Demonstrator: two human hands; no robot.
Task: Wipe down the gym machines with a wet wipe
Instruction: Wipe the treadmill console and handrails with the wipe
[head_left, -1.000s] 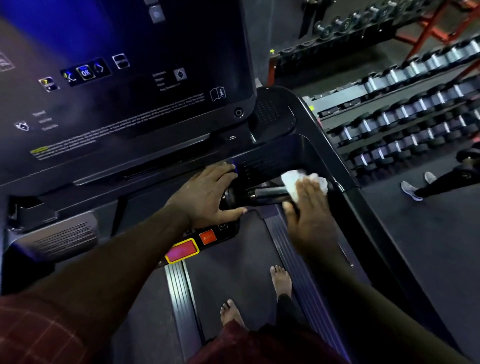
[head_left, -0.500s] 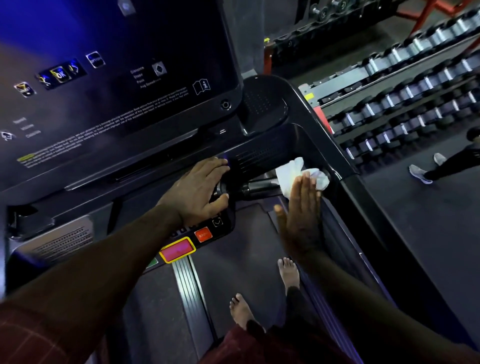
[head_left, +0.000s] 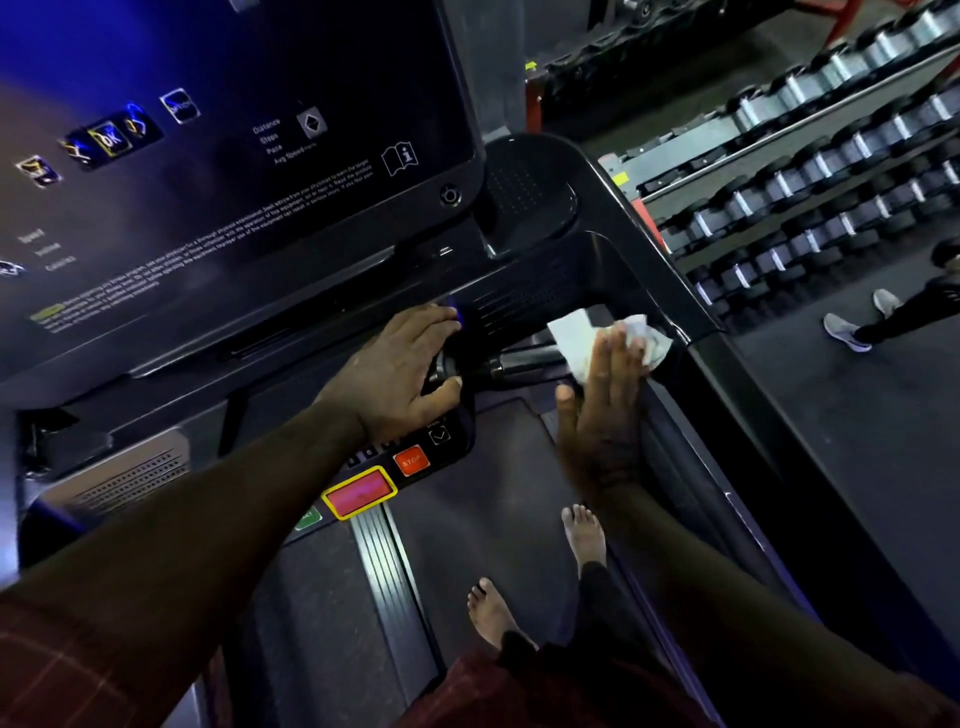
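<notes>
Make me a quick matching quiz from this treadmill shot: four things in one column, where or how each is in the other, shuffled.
1 wipe
2 STOP button
3 left hand
4 dumbbells

A on the rack at the right
B grips the metal bar at its end
C under the right hand, fingers straight
D orange-red, on the panel

Pairs: 1-C, 2-D, 3-B, 4-A

Flat right hand presses wet wipe on handle — left hand grips it

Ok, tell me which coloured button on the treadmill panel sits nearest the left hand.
The small orange-red STOP button, just by the left hand; the yellow-framed pink button and green button lie farther away.
</notes>
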